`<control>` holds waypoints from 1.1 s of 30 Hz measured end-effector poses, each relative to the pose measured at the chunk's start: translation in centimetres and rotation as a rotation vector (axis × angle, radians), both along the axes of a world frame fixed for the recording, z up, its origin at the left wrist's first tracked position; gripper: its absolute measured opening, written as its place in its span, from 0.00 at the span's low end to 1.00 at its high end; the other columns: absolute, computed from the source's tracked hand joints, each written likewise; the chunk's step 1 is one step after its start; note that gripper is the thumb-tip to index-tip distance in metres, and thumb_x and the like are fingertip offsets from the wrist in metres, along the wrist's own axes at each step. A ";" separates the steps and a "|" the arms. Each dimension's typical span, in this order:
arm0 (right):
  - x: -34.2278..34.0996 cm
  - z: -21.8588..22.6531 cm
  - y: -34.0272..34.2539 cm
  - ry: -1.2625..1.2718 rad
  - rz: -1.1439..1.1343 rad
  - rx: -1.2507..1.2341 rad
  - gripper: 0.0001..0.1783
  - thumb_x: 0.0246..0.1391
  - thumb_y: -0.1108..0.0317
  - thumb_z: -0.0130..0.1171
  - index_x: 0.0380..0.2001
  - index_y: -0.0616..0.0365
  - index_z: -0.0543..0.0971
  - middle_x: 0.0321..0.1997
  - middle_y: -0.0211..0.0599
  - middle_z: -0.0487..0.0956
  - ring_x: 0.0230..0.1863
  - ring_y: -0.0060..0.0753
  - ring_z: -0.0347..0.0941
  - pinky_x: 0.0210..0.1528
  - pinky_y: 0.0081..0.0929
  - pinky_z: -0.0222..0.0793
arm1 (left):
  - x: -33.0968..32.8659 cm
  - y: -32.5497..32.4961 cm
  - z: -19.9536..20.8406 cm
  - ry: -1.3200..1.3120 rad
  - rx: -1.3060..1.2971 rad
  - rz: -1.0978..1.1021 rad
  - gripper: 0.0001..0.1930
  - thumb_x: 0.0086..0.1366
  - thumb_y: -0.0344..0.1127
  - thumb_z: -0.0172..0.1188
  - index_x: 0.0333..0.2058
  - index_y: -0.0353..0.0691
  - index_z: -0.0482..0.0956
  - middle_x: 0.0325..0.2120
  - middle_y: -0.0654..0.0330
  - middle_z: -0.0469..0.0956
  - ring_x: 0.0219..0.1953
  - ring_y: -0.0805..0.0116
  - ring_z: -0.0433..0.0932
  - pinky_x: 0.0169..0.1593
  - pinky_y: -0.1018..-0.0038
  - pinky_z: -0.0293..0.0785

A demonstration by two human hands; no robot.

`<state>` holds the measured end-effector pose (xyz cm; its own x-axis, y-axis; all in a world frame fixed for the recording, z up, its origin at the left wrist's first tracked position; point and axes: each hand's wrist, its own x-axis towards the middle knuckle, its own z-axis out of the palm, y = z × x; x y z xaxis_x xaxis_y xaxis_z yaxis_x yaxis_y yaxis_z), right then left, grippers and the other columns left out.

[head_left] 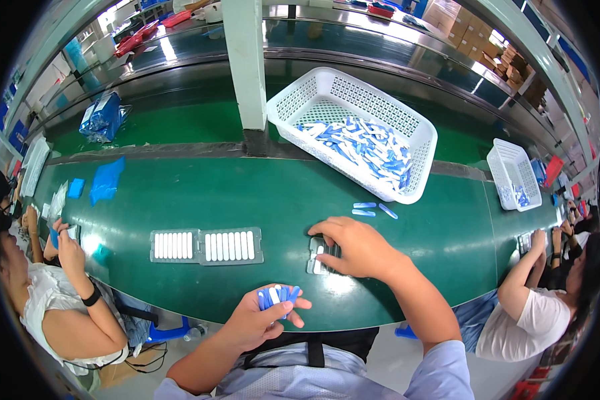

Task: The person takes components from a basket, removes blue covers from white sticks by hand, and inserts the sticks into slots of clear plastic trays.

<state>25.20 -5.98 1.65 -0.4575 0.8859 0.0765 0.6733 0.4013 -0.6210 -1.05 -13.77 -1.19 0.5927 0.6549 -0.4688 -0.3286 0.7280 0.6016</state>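
Note:
My left hand [267, 315] is closed around a bunch of small flat oblong blue-and-white pieces [277, 297], near the front table edge. To its right, my right hand [357, 248] reaches over a small clear plastic tray [313, 265] with white oblong pieces in it. Its thumb rests on a white piece [321, 251], while the forefinger stretches apart toward the tray's far edge. My palm hides the tray's right part. Left of my hands lies an opened clear case [199, 247], both halves holding rows of white pieces. Beyond my right hand are several loose blue pieces [365, 205].
A large white perforated basket [423, 153] heaped with blue-and-white pieces stands beyond my hands, beside a pale post [245, 67]. A smaller white basket [507, 160] stands right. Blue plastic sheets [107, 181] lie left. People work at the green table [160, 193] on both sides.

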 end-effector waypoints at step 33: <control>2.4 0.3 0.0 0.189 -0.009 -0.406 0.08 0.57 0.72 0.64 0.39 0.61 0.79 0.28 0.32 0.81 0.31 0.24 0.77 0.36 0.24 0.73 | -0.4 0.5 0.5 -0.123 -0.087 -0.087 0.22 0.74 0.28 0.51 0.65 0.34 0.64 0.62 0.45 0.71 0.54 0.57 0.79 0.24 0.83 0.64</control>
